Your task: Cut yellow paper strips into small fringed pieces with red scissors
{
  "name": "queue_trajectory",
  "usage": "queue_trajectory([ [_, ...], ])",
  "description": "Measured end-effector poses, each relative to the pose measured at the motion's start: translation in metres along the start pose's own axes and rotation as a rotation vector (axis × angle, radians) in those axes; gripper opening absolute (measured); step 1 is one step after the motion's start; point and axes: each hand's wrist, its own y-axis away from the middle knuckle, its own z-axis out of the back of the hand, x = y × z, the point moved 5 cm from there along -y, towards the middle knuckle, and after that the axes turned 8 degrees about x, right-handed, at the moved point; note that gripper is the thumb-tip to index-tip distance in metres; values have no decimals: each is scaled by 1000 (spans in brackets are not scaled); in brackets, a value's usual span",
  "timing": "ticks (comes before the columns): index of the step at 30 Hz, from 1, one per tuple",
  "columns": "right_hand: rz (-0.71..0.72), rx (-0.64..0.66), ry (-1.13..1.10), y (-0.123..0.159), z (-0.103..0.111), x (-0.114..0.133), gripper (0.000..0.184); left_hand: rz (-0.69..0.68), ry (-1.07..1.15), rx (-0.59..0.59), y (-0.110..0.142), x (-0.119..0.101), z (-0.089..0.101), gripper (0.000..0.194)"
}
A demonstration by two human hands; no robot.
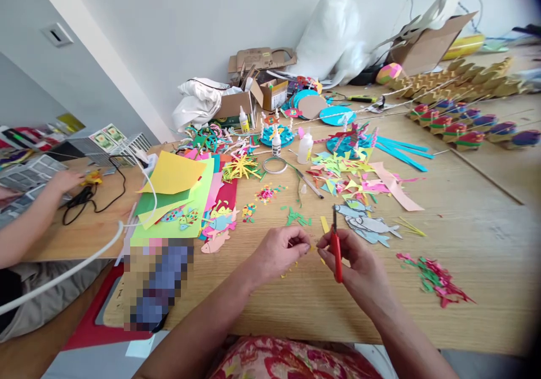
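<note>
Red-handled scissors (pixel 337 258) stand with their dark blade pointing up in my right hand (pixel 359 260), whose fingers are closed around them. My left hand (pixel 281 252) is closed in a pinch close to my right fingertips. Something tiny and yellowish seems to be between the two hands, too small to make out. Yellow paper scraps lie on the table under the hands, with a yellow strip (pixel 324 224) just beyond. Grey-blue paper fish (pixel 374 225) lie to the right of the scissors. Green paper bits (pixel 298 216) lie beyond my left hand.
Coloured paper sheets (pixel 173 173) and pink paper fish (pixel 215 242) are at left. Glue bottles (pixel 305 148), a tape roll (pixel 274 165) and paper scraps (pixel 350 176) lie farther back. Red and green clippings (pixel 442 280) are at right. Another person's arm (pixel 38 215) is at far left.
</note>
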Motion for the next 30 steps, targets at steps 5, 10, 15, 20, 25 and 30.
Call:
queue_trajectory([
  [5,21,4,30,-2,-5,6,4,-16,47,11,2,-3,-1,5],
  [10,32,-4,38,-4,-6,11,5,-31,34,29,6,-7,-2,7],
  [15,44,8,115,-6,-8,16,4,-52,-159,-42,9,-9,0,10],
  [20,55,11,155,-7,-9,19,7,-53,-232,-95,11,-8,4,10],
  [25,62,17,123,-7,-9,21,3,-29,-146,-99,12,-4,5,9],
  [30,65,24,126,-8,-12,20,8,-34,-86,-89,13,-4,3,9],
])
